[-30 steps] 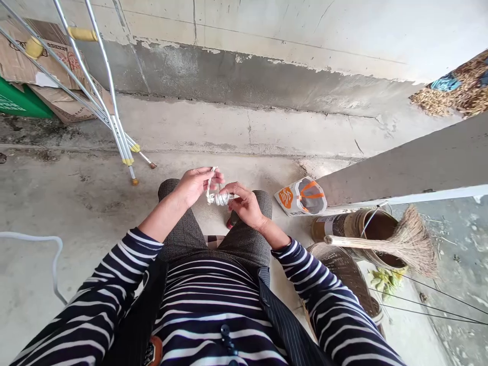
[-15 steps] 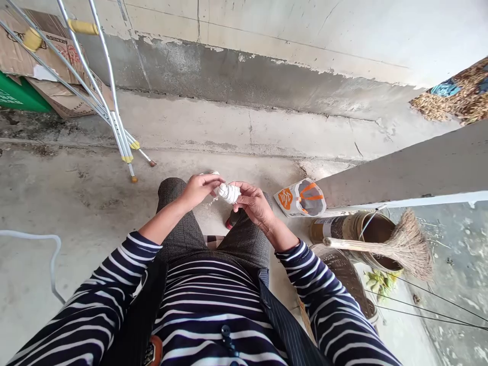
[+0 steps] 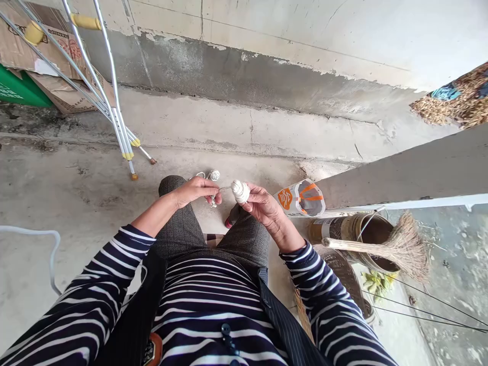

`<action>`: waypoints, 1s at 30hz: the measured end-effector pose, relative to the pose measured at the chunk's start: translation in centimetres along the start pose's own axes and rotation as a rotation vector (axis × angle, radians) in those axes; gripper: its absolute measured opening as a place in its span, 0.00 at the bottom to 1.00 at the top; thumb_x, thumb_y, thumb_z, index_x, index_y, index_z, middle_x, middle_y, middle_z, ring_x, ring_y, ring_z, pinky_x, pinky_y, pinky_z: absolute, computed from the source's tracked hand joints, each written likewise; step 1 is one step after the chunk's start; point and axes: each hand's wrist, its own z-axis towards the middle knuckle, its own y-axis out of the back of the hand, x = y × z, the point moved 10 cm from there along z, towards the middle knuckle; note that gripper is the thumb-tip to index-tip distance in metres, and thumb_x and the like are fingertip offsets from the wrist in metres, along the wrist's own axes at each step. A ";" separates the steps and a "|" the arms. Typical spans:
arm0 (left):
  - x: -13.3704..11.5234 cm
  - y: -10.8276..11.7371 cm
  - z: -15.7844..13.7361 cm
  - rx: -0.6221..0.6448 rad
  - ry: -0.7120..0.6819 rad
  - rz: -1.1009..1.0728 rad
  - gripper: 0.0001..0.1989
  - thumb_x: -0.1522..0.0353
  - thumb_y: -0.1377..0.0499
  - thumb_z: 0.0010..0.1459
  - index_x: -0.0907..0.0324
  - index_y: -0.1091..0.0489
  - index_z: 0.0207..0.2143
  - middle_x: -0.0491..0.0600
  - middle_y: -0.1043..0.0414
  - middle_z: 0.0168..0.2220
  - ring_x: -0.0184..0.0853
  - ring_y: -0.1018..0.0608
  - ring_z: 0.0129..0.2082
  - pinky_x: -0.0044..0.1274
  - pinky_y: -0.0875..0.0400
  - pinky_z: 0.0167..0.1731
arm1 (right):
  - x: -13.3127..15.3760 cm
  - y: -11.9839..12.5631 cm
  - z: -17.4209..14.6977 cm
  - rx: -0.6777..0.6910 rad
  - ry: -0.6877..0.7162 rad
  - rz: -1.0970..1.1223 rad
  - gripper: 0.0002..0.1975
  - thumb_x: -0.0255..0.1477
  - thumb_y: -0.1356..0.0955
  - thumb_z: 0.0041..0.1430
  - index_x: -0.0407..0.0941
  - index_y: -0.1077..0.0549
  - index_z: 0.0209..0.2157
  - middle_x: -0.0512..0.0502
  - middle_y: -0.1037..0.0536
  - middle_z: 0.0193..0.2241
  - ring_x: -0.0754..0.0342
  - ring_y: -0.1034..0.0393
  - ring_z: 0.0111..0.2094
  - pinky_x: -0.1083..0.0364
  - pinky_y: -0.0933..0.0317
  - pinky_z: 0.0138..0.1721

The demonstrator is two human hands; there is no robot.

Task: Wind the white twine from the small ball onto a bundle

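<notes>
My right hand (image 3: 263, 203) is closed around a ball of white string (image 3: 240, 191), held above the gap between my knees. From the ball a thin strand (image 3: 225, 188) runs left to my left hand (image 3: 198, 190), whose fingers pinch it. A short bunch of white string (image 3: 212, 202) dangles beneath those fingers. Beyond my left hand, a second small ball of white string (image 3: 214, 175) lies on the concrete floor. What is at the core of the held ball is hidden by its windings.
Crutches (image 3: 114, 117) lean at the left before cardboard boxes (image 3: 64, 51). To the right stand a white and orange bag (image 3: 301, 198), a bucket (image 3: 348, 229) and a straw broom (image 3: 404, 249). A pale hose (image 3: 56, 254) lies at the left.
My hands have moved apart, left hand leftward and right hand slightly right with the ball, stretching a strand between them. The ball on the floor now shows more fully.
</notes>
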 end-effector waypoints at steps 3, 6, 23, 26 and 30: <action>0.2 -0.1 0.1 0.034 0.045 0.001 0.13 0.63 0.39 0.59 0.63 0.21 0.28 0.55 0.18 0.35 0.34 0.22 0.36 0.24 0.29 0.40 | 0.2 -0.3 -0.5 0.037 0.002 -0.014 0.19 0.27 0.21 0.41 0.41 0.20 0.38 0.52 0.24 0.24 0.65 0.42 0.16 0.63 0.42 0.15; 0.6 0.9 1.0 -0.065 0.090 0.081 0.09 0.66 0.37 0.54 0.62 0.21 0.26 0.52 0.19 0.32 0.33 0.23 0.32 0.23 0.30 0.36 | 0.6 -1.2 -1.0 0.089 0.022 -0.064 0.21 0.28 0.20 0.42 0.43 0.21 0.41 0.51 0.24 0.27 0.63 0.39 0.18 0.62 0.40 0.15; -1.0 1.4 2.0 0.084 0.141 -0.007 0.12 0.62 0.32 0.50 0.64 0.20 0.28 0.51 0.26 0.19 0.34 0.26 0.20 0.26 0.29 0.26 | 5.8 -4.3 -4.2 0.121 0.379 -0.406 0.14 0.36 0.25 0.59 0.47 0.22 0.45 0.43 0.22 0.47 0.63 0.34 0.21 0.58 0.34 0.21; 0.0 0.6 2.3 0.069 0.155 0.141 0.10 0.64 0.33 0.50 0.63 0.20 0.28 0.53 0.22 0.24 0.34 0.23 0.23 0.22 0.31 0.23 | 5.9 -2.9 -3.6 0.015 0.412 -0.375 0.14 0.34 0.25 0.57 0.46 0.22 0.45 0.45 0.22 0.42 0.62 0.35 0.21 0.59 0.36 0.20; 2.2 0.4 2.9 -0.060 0.117 0.190 0.08 0.65 0.35 0.51 0.61 0.20 0.27 0.53 0.21 0.28 0.35 0.21 0.29 0.20 0.28 0.22 | 6.1 -1.4 -3.3 -0.109 0.422 -0.335 0.15 0.33 0.23 0.53 0.46 0.23 0.42 0.48 0.24 0.36 0.61 0.36 0.23 0.60 0.38 0.18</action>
